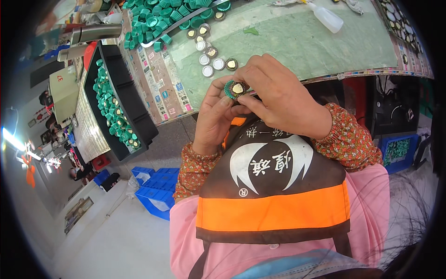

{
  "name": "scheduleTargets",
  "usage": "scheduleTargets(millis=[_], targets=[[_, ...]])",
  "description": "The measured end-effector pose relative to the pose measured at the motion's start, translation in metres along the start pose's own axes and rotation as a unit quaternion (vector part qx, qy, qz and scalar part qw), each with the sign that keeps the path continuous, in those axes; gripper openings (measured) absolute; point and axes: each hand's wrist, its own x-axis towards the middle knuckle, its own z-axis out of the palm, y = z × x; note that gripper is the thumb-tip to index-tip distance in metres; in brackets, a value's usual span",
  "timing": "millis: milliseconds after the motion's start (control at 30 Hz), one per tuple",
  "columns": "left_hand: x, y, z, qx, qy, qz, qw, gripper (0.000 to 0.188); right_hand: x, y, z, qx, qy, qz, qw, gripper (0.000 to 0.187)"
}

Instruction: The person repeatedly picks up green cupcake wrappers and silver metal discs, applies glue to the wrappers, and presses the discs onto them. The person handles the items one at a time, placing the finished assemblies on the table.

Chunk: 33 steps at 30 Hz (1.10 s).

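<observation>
Our left hand [211, 114] and right hand [281, 95] together pinch a green fluted cup [228, 89] and dark round disc [239, 89]; filled cups [111, 109] at ten o'clock seem done, loose discs [218, 64] at twelve unfitted

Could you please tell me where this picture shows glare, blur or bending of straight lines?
Head view: the white tube-shaped lamp at far left glares; head view: the front edge of the pale-green-topped table looks curved; head view: the left hand and the right hand look fairly sharp, the far-left background softer.
</observation>
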Motion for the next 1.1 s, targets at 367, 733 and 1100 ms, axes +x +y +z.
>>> scheduleTargets(millis=[367, 733, 1100], targets=[[-0.002, -0.005, -0.001, 0.006, -0.01, 0.003, 1.0, 0.04, -0.007, 0.0, 0.005, 0.0, -0.002, 0.028, 1.0, 0.03], [-0.003, -0.003, -0.002, 0.038, -0.005, -0.018, 0.999, 0.041, -0.01, 0.003, 0.007, 0.041, 0.002, 0.043, 0.998, 0.028], [-0.003, -0.01, -0.001, 0.058, 0.002, 0.0, 0.998, 0.041, -0.011, 0.006, 0.005, 0.166, 0.005, 0.148, 0.975, 0.025]])
